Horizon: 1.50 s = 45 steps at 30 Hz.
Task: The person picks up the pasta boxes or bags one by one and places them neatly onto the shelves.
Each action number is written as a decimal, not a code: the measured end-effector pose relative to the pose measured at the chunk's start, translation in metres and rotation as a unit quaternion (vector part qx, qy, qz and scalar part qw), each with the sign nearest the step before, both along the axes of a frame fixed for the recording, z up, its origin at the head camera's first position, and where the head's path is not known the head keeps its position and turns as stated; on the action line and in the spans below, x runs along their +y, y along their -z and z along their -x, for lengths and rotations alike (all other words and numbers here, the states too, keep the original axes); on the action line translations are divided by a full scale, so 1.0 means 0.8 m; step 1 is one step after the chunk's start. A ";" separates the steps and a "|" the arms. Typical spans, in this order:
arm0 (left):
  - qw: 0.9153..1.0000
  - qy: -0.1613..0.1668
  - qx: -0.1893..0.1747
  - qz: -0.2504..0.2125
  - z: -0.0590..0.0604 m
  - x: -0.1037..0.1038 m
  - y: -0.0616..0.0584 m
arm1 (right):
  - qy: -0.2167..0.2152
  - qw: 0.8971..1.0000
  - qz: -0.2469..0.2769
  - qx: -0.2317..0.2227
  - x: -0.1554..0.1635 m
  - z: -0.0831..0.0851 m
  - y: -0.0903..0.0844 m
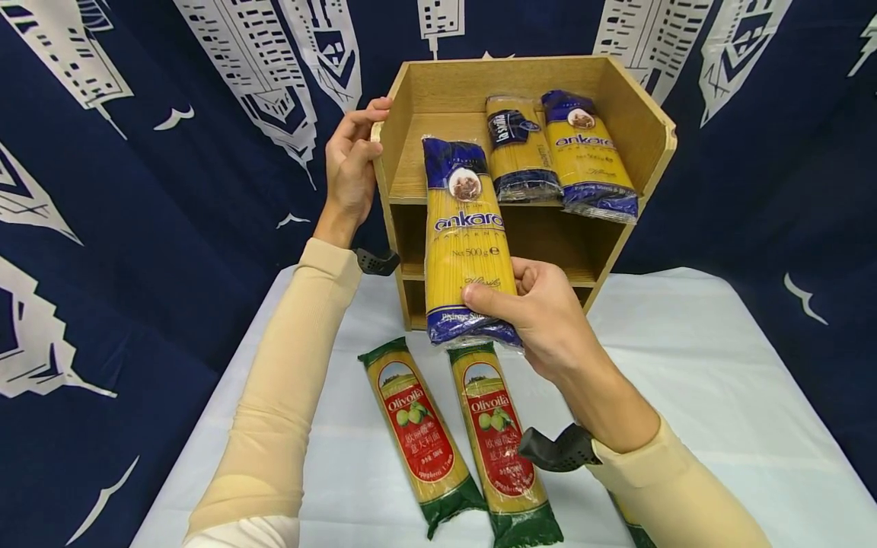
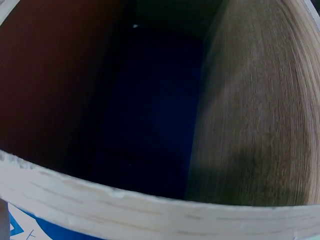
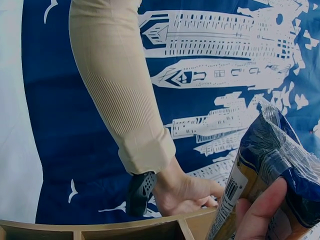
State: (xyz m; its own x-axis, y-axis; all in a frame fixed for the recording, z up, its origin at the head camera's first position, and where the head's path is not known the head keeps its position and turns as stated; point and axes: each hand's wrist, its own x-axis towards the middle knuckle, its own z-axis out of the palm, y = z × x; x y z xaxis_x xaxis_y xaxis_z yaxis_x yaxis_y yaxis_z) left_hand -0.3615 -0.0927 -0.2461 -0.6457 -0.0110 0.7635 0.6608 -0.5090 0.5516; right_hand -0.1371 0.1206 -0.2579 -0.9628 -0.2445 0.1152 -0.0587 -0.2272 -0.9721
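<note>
My right hand point(image 1: 548, 312) grips the lower end of a yellow and blue pack of spaghetti point(image 1: 466, 243), thumb across its front. The pack is held at a slant before the left part of the top shelf, its upper end over the shelf board. With my left hand point(image 1: 352, 164) I hold the left side panel of a small wooden shelf unit point(image 1: 404, 99), fingers and thumb at its edge. In the right wrist view the thumb point(image 3: 262, 210) presses the pack's crinkled blue end point(image 3: 280, 155). The left wrist view looks into the unit's dark compartments.
On the top shelf, towards the right, lie another pasta pack point(image 1: 524, 148) with a dark label and a second blue-ended pack point(image 1: 589, 152). Two green-ended spaghetti packs point(image 1: 418, 426) lie on the white-covered table point(image 1: 699, 365); another pokes out beneath my right forearm. A patterned navy cloth hangs behind.
</note>
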 end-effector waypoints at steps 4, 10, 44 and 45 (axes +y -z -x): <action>1.000 -0.001 0.000 -0.001 0.001 -0.001 -0.001 | 0.005 1.000 -0.003 -0.002 -0.002 0.012 -0.006; 1.000 0.000 -0.004 -0.001 0.001 -0.001 0.000 | 0.020 1.000 0.003 -0.019 -0.007 0.029 -0.013; 1.000 -0.013 0.007 0.016 -0.005 -0.002 0.002 | 0.084 0.992 -0.093 0.009 -0.012 0.071 -0.011; 1.000 -0.014 0.008 0.016 -0.006 -0.002 0.002 | 0.087 0.991 -0.100 0.017 -0.012 0.066 -0.011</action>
State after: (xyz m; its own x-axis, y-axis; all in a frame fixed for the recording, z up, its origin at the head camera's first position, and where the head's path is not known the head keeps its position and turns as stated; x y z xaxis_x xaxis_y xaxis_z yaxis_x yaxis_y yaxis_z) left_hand -0.3569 -0.0947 -0.2480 -0.6336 -0.0044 0.7736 0.6829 -0.4730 0.5566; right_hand -0.1902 0.1113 -0.2493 -0.9888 -0.0958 0.1144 -0.1136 -0.0139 -0.9934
